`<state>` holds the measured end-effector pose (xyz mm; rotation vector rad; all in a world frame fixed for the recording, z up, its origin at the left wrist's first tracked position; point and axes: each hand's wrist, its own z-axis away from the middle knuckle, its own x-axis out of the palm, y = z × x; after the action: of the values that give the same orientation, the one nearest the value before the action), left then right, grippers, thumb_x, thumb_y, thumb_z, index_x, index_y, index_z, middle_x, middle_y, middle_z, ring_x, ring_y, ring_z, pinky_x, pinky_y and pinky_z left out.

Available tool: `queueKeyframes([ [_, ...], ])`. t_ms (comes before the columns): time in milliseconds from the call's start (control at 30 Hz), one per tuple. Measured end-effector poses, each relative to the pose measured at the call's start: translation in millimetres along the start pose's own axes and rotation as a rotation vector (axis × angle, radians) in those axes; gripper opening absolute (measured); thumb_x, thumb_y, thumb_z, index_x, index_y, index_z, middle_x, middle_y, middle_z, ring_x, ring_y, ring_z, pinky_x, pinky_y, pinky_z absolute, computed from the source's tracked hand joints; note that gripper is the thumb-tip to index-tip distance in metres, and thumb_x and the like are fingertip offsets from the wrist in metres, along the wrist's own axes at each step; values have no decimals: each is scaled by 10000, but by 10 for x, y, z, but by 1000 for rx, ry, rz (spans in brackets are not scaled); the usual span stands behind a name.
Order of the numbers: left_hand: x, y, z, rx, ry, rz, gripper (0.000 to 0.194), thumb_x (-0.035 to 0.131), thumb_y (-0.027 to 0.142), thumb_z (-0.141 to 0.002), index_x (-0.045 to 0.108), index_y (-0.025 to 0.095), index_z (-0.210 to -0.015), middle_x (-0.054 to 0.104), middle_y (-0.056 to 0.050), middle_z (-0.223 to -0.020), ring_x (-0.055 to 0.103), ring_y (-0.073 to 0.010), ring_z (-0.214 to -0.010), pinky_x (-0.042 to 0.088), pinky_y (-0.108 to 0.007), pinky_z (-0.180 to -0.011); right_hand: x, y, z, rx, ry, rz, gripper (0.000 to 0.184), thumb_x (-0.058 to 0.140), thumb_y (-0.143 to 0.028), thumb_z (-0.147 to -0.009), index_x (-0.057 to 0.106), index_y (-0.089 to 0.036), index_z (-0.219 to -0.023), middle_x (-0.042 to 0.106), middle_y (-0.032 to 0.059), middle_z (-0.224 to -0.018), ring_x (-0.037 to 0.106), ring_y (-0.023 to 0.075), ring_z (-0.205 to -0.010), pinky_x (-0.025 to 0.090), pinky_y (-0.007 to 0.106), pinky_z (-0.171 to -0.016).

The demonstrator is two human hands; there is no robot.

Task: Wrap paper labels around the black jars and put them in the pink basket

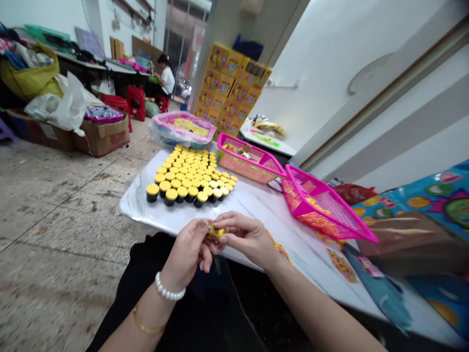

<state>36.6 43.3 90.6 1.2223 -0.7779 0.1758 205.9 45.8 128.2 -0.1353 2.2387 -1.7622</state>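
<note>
Between the fingertips of both hands is a small shiny yellow piece (217, 231), too small to name surely. My left hand (193, 244), with a pearl bracelet at the wrist, grips its left side. From the right, my right hand (245, 236) pinches the same piece with thumb and fingers. Both hands are just over the near edge of the white marbled table (176, 218), above my lap. Beyond them stand many small black jars with yellow lids (186, 183), set close together in rows.
Pink baskets (256, 167) with yellow pieces stand behind and to the right. A plastic-lined tub (190, 128) of colourful bits sits at the far end. Stacked yellow boxes (229, 90) rise behind. Cartons (104, 137) lie on the floor at left; a person (167, 79) sits far back.
</note>
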Motion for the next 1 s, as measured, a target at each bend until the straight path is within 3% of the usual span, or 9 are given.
queueKeyframes([
  [133,58,43,1,-17,-5,44,737,692,651,-770,463,158,-1268,719,-77,-812,592,-109,-467,340,-151,-328,-564,-195,-719,-111,391,147,277,835,-370,-719,776,-213,-939,736,20,-798,700,149,-636,647,349,-658],
  [200,60,55,-8,-21,-8,29,752,768,583,-733,471,159,-1278,718,-73,-830,582,-99,-472,336,-145,-326,-927,-353,-1129,-219,579,202,344,801,-422,-739,764,-219,-1015,755,34,-927,724,155,-752,644,356,-759],
  [300,30,68,-17,-27,0,14,677,811,527,-708,546,140,-1196,709,-62,-807,555,-80,-450,324,-139,-320,-1335,-459,-1377,-107,542,355,432,778,-455,-753,748,-197,-1098,751,45,-922,699,135,-675,633,320,-672],
  [367,-11,77,-17,-19,4,13,604,818,511,-706,601,125,-1117,697,-52,-780,548,-74,-446,320,-139,-319,-1441,-400,-1185,29,471,478,378,763,-465,-763,779,-149,-969,738,58,-794,659,125,-580,592,281,-553],
  [467,-80,79,-19,-7,13,5,497,811,496,-721,665,117,-1008,673,-36,-753,540,-65,-445,316,-138,-322,-1416,-208,-504,122,305,734,291,763,-437,-761,796,-152,-801,728,52,-685,607,116,-524,494,238,-467],
  [567,-109,53,-22,-5,3,-45,436,792,503,-741,699,118,-925,660,-35,-747,532,-59,-437,303,-140,-327,-1326,18,222,153,208,925,199,772,-382,-758,812,-202,-832,750,35,-731,641,133,-614,493,244,-558],
  [667,-78,10,-25,-4,6,-136,430,779,528,-740,712,128,-883,661,-39,-750,505,-50,-413,283,-145,-333,-1261,242,627,170,261,966,190,755,-372,-776,799,-188,-782,732,43,-751,652,150,-632,508,268,-591],
  [833,35,-63,-78,1,62,-219,512,780,616,-676,706,127,-806,650,-43,-697,435,-39,-398,238,-153,-349,-1153,309,556,-144,350,1066,263,709,-361,-849,713,-208,-635,680,18,-647,654,186,-653,539,310,-606],
  [1000,113,-107,-10,30,54,-324,571,671,679,-758,713,117,-849,604,-22,-598,374,-40,-380,255,-181,-377,-522,29,337,-520,319,1048,25,757,-255,-834,776,-260,-820,651,9,-650,582,169,-632,495,322,-619],
])
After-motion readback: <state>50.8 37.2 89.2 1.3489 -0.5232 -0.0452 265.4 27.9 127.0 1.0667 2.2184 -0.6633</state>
